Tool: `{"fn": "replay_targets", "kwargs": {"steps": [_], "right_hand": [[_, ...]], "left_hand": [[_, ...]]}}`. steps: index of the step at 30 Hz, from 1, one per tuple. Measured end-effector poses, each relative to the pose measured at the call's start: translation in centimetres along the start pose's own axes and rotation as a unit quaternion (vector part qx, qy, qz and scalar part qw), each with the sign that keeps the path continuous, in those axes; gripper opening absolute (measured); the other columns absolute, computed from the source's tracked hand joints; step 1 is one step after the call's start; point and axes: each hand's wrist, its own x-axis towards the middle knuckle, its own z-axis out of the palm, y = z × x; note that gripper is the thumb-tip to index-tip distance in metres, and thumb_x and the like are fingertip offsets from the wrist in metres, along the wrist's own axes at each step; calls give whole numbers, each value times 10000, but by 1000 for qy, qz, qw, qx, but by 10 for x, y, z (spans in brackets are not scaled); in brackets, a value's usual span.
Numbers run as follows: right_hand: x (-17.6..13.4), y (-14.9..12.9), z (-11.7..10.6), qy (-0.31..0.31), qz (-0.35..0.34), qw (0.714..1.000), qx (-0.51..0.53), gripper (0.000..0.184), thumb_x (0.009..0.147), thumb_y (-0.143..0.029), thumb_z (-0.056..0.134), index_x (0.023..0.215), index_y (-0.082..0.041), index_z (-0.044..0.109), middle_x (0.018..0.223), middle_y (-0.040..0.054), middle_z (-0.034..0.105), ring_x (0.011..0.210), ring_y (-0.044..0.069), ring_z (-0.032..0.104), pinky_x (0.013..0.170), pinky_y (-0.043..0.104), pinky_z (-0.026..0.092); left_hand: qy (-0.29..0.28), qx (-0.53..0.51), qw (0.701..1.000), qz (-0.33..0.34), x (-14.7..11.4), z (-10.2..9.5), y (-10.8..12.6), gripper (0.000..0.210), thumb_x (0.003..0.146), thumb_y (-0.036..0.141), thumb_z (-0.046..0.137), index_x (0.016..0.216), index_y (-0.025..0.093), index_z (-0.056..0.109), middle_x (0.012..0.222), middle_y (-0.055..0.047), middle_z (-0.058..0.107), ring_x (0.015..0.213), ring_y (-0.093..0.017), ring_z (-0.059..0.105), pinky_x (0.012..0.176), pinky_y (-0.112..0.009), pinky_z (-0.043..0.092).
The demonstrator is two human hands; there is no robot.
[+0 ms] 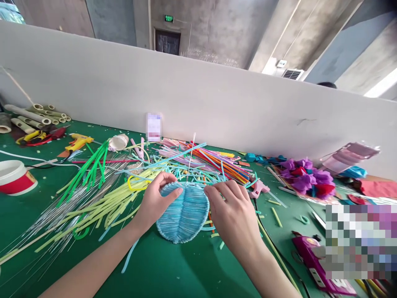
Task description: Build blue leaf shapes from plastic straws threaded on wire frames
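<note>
A round blue leaf [183, 213] made of rows of fuzzy pipe cleaner hangs over the green table, with a seam down its middle. My left hand [156, 196] grips its upper left edge, thumb on the front and fingers behind. At the upper right edge my right hand [231, 207] is closed, thumb and curled fingers pinching the rim; the fingertips are partly hidden. From the leaf's top a thin white wire stem [191, 155] points up. Behind the leaf lie many loose pipe cleaners [214, 161] in pink, orange and blue.
Yellow-green pipe cleaners [105, 205] and thin metal wires [46, 236] spread leftward. A yellow glue gun [79, 141], a paper cup [17, 178] and bamboo tubes [37, 116] stand left. Rightward are a pink glue gun [259, 188], purple flowers [307, 176] and a magenta box [316, 260]. A white partition [198, 99] rises behind.
</note>
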Motion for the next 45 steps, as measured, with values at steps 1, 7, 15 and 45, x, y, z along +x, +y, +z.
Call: {"fn": "replay_targets", "kwargs": {"steps": [1,7,15,45], "right_hand": [[1,-1,-2,-4,-2,1000,-9,143,922,-90,565,931,-165,687,856,73,680,839,252,534,769,372,378],[9,0,4,-19,-12,1000,21,208,894,-31,533,907,-180,678,853,71,677,843,254,529,754,379,390],[8,10,29,-27,119,960,251,121,958,-167,541,888,-225,621,905,54,672,877,237,578,782,365,482],[21,18,19,-208,186,803,527,182,908,-325,613,941,-204,745,925,26,753,864,199,672,734,297,488]], "left_hand": [[1,7,1000,6,-1,0,1,214,826,317,728,959,229,584,971,-4,645,926,-178,629,826,-284,468],[-6,21,1000,19,-3,2,9,193,828,296,708,966,224,594,961,-9,647,956,-190,626,866,-295,472],[-13,-17,1000,-3,3,-3,6,225,785,297,758,939,216,617,994,-35,688,1015,-222,645,927,-327,468],[-69,-16,997,8,-9,3,16,215,799,322,750,954,221,641,855,-12,681,842,-196,656,794,-293,486]]}}
